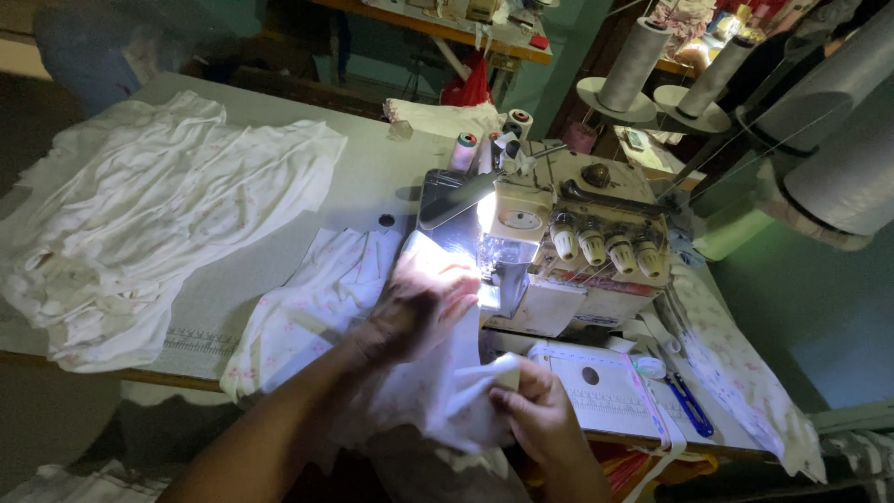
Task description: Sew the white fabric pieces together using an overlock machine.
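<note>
A cream overlock sewing machine [559, 251] stands on the table, its lamp lighting the needle area. My left hand [421, 305] presses flat on a piece of white fabric with small pink flowers [321, 298], just left of the presser foot. Closer to me, my right hand [540, 419] pinches the near edge of the same fabric below the machine's front plate. The cloth runs from the needle area down over the table edge toward me.
A heap of white fabric [140, 224] covers the left of the table [372, 168]. Large grey thread cones [838, 140] stand at the right, smaller spools [464, 149] behind the machine. Blue snips [689, 405] lie by floral cloth [736, 363] at right.
</note>
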